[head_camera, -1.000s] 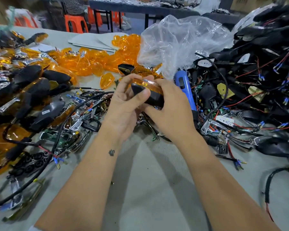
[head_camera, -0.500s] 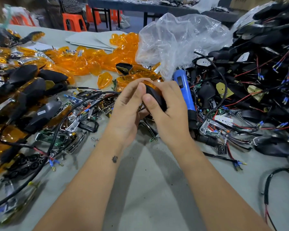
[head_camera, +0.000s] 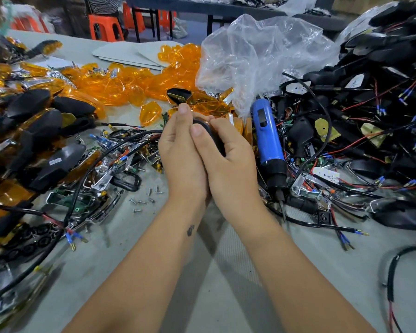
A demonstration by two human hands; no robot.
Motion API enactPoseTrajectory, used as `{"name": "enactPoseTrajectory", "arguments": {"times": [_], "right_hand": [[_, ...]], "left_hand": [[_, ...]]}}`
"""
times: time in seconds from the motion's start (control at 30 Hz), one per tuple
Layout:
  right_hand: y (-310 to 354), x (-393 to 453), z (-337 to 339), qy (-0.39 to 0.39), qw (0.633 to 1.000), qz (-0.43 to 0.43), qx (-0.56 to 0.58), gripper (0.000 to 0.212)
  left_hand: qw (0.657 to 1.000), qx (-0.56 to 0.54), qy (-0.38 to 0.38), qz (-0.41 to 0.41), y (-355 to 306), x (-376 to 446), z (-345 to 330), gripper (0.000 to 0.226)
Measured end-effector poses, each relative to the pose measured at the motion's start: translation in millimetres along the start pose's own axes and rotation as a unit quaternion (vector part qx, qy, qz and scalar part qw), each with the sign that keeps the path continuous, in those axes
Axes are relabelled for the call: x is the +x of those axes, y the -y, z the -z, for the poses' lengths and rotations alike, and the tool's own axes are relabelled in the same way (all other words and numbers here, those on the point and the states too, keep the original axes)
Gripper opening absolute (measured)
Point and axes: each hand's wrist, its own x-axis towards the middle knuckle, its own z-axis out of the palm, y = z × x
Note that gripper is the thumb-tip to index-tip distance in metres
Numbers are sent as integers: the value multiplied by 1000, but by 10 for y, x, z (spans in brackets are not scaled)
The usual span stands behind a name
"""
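Centre: lamp housing [head_camera: 210, 131] held between left hand [head_camera: 183, 159] and right hand [head_camera: 228, 162], over the table [head_camera: 226, 272] | Right: electric screwdriver [head_camera: 269, 140] on the table just beside the right hand, heap of wired housings [head_camera: 375, 92] beyond it | Behind: plastic bag [head_camera: 257, 51], lens covers [head_camera: 120, 85] to its left | Left: assembled lamps [head_camera: 34, 131]; loose screws [head_camera: 144, 200] near the left wrist.

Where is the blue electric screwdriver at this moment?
In the head view, the blue electric screwdriver lies on the table right of the right hand gripping a black housing, below the clear plastic bag, beside the pile of wired parts.
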Motion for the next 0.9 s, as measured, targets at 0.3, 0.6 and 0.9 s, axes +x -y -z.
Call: {"name": "enactPoseTrajectory", "arguments": {"times": [0.3, 0.6, 0.9], "right_hand": [[-23, -20, 26, -7, 1000, -27, -12, 14], [-34, 41, 89, 51, 993, -83, -62, 23], [-40, 62, 98, -25, 997, -62, -48, 14]], "left_hand": [[995, 75, -52, -28, 90, 3, 22, 42], [989, -33, -7, 144, 157, 43, 77, 58], [995, 41, 66, 68, 132, -71, -14, 52]]}}
